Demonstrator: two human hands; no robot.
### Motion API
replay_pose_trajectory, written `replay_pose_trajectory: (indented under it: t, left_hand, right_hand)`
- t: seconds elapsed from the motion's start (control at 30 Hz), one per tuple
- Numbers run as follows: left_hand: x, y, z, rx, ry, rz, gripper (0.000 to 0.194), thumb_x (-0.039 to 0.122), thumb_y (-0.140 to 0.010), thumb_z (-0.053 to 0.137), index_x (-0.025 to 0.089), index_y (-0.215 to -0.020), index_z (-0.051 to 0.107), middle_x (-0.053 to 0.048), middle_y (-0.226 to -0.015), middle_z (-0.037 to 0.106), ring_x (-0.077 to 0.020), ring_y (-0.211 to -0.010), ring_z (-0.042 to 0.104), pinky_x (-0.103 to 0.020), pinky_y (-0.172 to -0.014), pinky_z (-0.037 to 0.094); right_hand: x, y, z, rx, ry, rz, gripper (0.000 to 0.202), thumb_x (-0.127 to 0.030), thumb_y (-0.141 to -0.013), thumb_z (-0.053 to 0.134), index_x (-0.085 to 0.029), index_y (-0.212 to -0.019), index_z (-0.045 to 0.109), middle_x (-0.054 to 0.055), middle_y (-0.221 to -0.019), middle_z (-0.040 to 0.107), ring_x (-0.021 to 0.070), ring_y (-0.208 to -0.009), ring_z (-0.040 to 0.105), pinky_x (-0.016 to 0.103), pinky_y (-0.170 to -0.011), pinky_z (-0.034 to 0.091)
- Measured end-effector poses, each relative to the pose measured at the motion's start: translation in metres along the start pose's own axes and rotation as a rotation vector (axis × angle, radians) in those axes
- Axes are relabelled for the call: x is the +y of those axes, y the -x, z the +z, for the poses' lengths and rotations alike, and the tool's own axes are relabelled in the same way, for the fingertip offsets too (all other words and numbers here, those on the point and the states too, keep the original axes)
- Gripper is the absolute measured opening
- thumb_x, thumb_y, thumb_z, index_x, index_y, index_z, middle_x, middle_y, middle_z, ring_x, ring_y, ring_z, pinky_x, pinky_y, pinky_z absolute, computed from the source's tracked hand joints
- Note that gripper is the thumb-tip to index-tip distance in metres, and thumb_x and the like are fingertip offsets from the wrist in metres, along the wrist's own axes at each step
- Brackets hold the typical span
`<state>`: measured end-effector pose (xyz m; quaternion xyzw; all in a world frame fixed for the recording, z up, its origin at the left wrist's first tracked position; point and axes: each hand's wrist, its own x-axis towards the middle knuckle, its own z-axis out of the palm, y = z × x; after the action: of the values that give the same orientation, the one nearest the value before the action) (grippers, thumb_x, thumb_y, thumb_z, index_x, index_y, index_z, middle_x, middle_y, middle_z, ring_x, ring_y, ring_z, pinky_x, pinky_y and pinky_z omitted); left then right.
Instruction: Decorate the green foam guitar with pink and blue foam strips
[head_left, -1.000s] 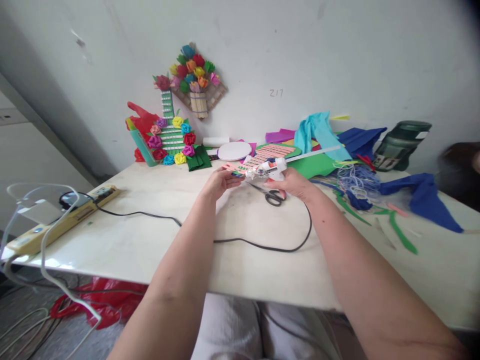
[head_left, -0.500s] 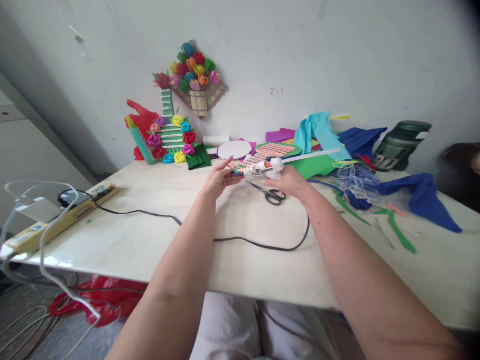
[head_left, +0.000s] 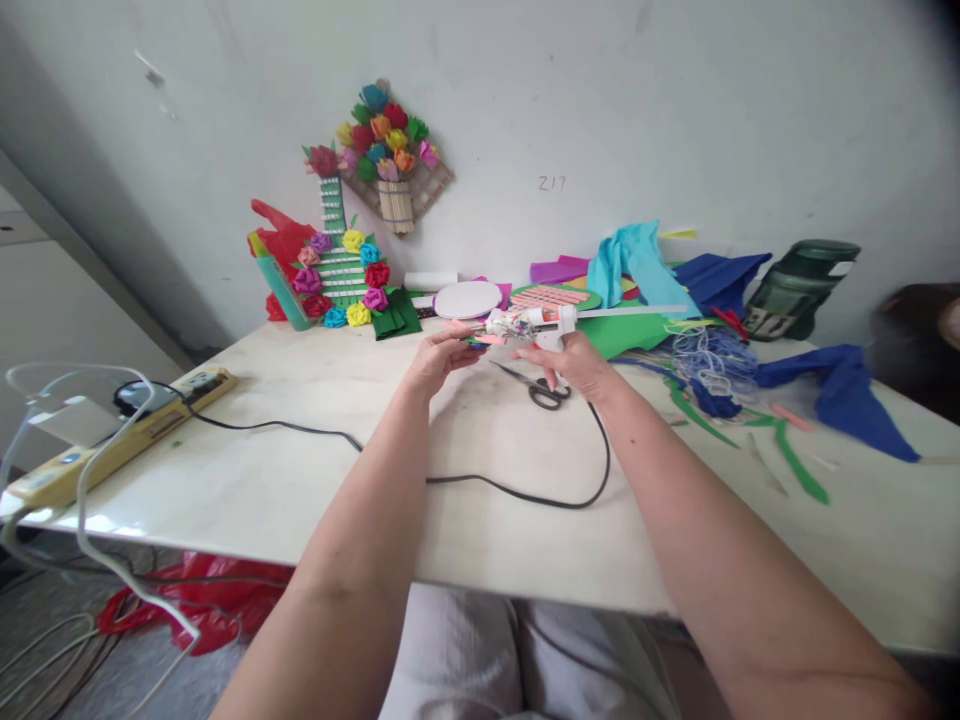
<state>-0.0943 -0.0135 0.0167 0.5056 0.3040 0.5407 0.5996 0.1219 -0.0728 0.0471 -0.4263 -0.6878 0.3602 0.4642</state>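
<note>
My right hand (head_left: 576, 362) is closed around a white hot glue gun (head_left: 536, 322), its body smeared with colourful bits. A long translucent glue stick (head_left: 637, 312) sticks out of its back end, and its nozzle points left. My left hand (head_left: 442, 362) pinches a small craft piece (head_left: 480, 342) with pink and blue-green parts, right at the nozzle. Most of that piece is hidden by fingers and gun. Below the gun, black-handled scissors (head_left: 549, 394) lie on the table. The gun's black cord (head_left: 517, 492) loops across the tabletop.
A yellow power strip (head_left: 127, 430) with plugs lies at the left edge. Paper-flower crafts (head_left: 349, 270) lean on the wall beside a green glue bottle (head_left: 281, 285). White and striped ovals (head_left: 469, 300), crepe paper (head_left: 637, 265), scraps (head_left: 802, 465) and a dark green bottle (head_left: 802, 290) stand or lie behind and right.
The glue gun has turned a little, and its glue stick lies more level. My left fingers have closed in on the small piece, whose pink part shows more. The cord's loop shifted slightly left.
</note>
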Motion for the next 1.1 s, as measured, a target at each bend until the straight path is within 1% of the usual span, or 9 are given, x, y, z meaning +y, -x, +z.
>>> replay_pose_trajectory:
  t: [0.13, 0.23, 0.33, 0.5, 0.6, 0.77, 0.93, 1.0, 1.1]
  left_hand:
    - [-0.003, -0.001, -0.002, -0.018, -0.005, 0.023, 0.033, 0.017, -0.059, 0.067, 0.01, -0.091, 0.066, -0.011, -0.081, 0.071, -0.0248, -0.077, 0.068, -0.043, -0.083, 0.049]
    - [-0.005, -0.002, -0.004, -0.052, -0.032, 0.031, 0.035, 0.019, -0.06, 0.069, 0.011, -0.093, 0.067, -0.011, -0.085, 0.071, -0.025, -0.08, 0.068, -0.042, -0.083, 0.048]
    - [-0.005, -0.001, -0.004, -0.059, -0.067, 0.033, 0.038, 0.022, -0.059, 0.072, 0.012, -0.096, 0.068, -0.012, -0.089, 0.071, -0.0253, -0.083, 0.067, -0.041, -0.084, 0.048]
    - [-0.003, 0.001, -0.002, -0.092, -0.088, 0.034, 0.041, 0.026, -0.059, 0.074, 0.013, -0.098, 0.068, -0.012, -0.09, 0.071, -0.026, -0.085, 0.067, -0.04, -0.084, 0.048]
    - [-0.002, 0.002, -0.001, -0.102, -0.092, 0.03, 0.04, 0.026, -0.059, 0.074, 0.014, -0.097, 0.069, -0.011, -0.089, 0.071, -0.026, -0.085, 0.067, -0.04, -0.083, 0.049]
    - [-0.002, 0.003, 0.0, -0.103, -0.106, 0.03, 0.041, 0.029, -0.059, 0.074, 0.015, -0.098, 0.069, -0.011, -0.091, 0.071, -0.0254, -0.085, 0.067, -0.039, -0.082, 0.049]
    - [-0.003, 0.004, 0.0, -0.094, -0.097, 0.037, 0.04, 0.031, -0.061, 0.074, 0.015, -0.098, 0.069, -0.011, -0.091, 0.071, -0.0248, -0.085, 0.067, -0.037, -0.081, 0.05]
    - [-0.003, 0.005, 0.001, -0.085, -0.086, 0.044, 0.04, 0.032, -0.063, 0.073, 0.014, -0.098, 0.069, -0.011, -0.091, 0.071, -0.0255, -0.085, 0.067, -0.038, -0.08, 0.05]
    - [-0.003, 0.005, 0.003, -0.063, -0.074, 0.038, 0.041, 0.033, -0.063, 0.072, 0.013, -0.098, 0.068, -0.012, -0.09, 0.071, -0.0266, -0.085, 0.067, -0.038, -0.079, 0.05]
  right_hand:
    - [0.002, -0.002, 0.009, -0.005, -0.097, -0.016, 0.03, -0.044, -0.065, 0.068, -0.015, -0.065, 0.063, 0.001, -0.053, 0.059, 0.0072, -0.036, 0.04, 0.026, -0.043, 0.039]
    - [0.002, -0.005, 0.014, 0.003, -0.138, -0.01, 0.032, -0.047, -0.065, 0.068, -0.015, -0.067, 0.064, 0.001, -0.051, 0.058, 0.0078, -0.037, 0.04, 0.026, -0.041, 0.036]
    - [0.0, -0.006, 0.017, 0.007, -0.172, -0.006, 0.034, -0.048, -0.063, 0.067, -0.014, -0.068, 0.066, 0.001, -0.054, 0.058, 0.0071, -0.036, 0.039, 0.026, -0.04, 0.032]
    - [-0.003, -0.007, 0.02, 0.005, -0.187, -0.004, 0.039, -0.051, -0.062, 0.067, -0.013, -0.071, 0.068, -0.002, -0.043, 0.051, 0.0101, -0.039, 0.044, 0.028, -0.047, 0.038]
    - [-0.003, -0.007, 0.02, 0.005, -0.188, -0.007, 0.039, -0.051, -0.062, 0.067, -0.013, -0.072, 0.069, -0.003, -0.039, 0.048, 0.0118, -0.042, 0.047, 0.027, -0.05, 0.038]
    - [-0.003, -0.007, 0.022, -0.015, -0.203, -0.02, 0.038, -0.05, -0.064, 0.067, -0.012, -0.07, 0.069, -0.004, -0.034, 0.043, 0.0092, -0.037, 0.04, 0.027, -0.049, 0.035]
    - [-0.004, -0.007, 0.019, -0.026, -0.153, -0.012, 0.04, -0.052, -0.065, 0.065, -0.013, -0.073, 0.069, -0.004, -0.035, 0.045, 0.0091, -0.037, 0.041, 0.026, -0.049, 0.036]
    - [-0.005, -0.006, 0.012, -0.039, -0.131, -0.013, 0.04, -0.052, -0.064, 0.066, -0.014, -0.075, 0.069, -0.003, -0.039, 0.05, 0.0091, -0.037, 0.042, 0.027, -0.05, 0.038]
    - [-0.006, -0.002, -0.005, -0.059, -0.116, -0.013, 0.038, -0.051, -0.062, 0.068, -0.014, -0.072, 0.066, 0.002, -0.054, 0.062, 0.0086, -0.036, 0.043, 0.027, -0.047, 0.038]
